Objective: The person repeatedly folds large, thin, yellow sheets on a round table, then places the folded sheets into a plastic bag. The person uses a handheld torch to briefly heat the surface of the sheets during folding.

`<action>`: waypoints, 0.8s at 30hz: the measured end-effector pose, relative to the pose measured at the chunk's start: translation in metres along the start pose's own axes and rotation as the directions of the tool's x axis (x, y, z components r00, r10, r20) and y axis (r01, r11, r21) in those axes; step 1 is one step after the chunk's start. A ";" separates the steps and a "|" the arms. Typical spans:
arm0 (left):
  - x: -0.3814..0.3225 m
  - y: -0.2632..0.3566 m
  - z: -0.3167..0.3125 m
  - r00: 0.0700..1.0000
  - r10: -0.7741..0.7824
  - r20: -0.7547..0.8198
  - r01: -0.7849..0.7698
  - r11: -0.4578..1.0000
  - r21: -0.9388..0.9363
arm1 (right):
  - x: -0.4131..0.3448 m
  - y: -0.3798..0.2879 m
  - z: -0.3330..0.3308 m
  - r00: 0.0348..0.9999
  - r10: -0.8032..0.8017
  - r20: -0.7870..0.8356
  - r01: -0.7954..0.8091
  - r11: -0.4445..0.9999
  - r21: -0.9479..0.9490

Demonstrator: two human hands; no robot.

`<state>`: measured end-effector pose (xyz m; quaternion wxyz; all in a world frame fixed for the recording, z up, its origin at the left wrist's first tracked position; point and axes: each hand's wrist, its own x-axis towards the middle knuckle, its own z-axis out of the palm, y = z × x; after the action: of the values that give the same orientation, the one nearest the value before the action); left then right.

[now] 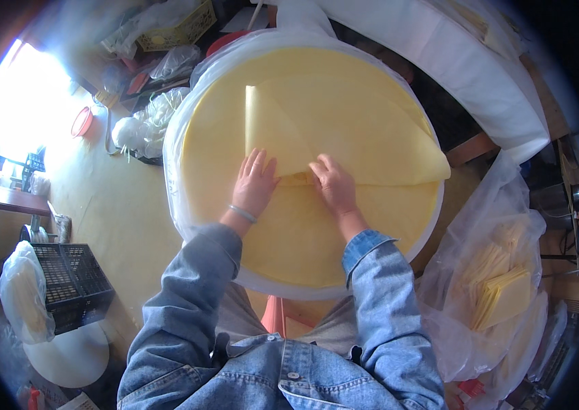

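Observation:
Before me lies a large round stack of thin, pale yellow sheets (294, 230). Its top sheet (351, 128) is partly folded over, with a straight edge running across the middle and a corner reaching the right rim. A glossy upright fold (251, 118) shows at the left. My left hand (255, 179) rests flat on the sheet below that fold, fingers pointing away from me and thumb apart. To its right, my right hand (333, 182) has its fingers curled on the sheet's near edge. A small crumpled part of the edge shows between both hands.
Clear plastic film (176, 169) wraps the stack's rim. On the right sits a plastic bag (453, 287) holding folded yellow sheets (504, 297). Black crates (69, 282) and a round white stool (69, 353) stand at left. A white cloth-like cover (438, 61) curves along the upper right.

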<state>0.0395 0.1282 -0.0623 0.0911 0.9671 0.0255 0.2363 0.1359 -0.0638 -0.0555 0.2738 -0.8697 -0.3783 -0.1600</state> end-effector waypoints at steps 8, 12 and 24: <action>-0.007 -0.007 0.003 0.990 0.139 -0.011 -0.139 0.990 -0.001 | 0.024 0.003 0.002 0.993 -0.120 -0.008 0.119 0.992 -0.038; -0.004 -0.002 -0.005 0.998 0.062 -0.025 -0.062 0.998 -0.007 | 0.034 0.005 0.000 0.954 -0.300 -0.006 0.298 0.949 -0.106; -0.012 -0.013 0.009 0.971 -0.082 0.226 0.056 0.991 0.118 | 0.018 0.003 -0.017 0.940 -0.340 -0.009 0.338 0.937 -0.092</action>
<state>0.0325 0.1387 -0.0782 0.0481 0.9900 0.0615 0.1172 0.1487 -0.0659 -0.0342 0.2077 -0.8007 -0.5117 -0.2321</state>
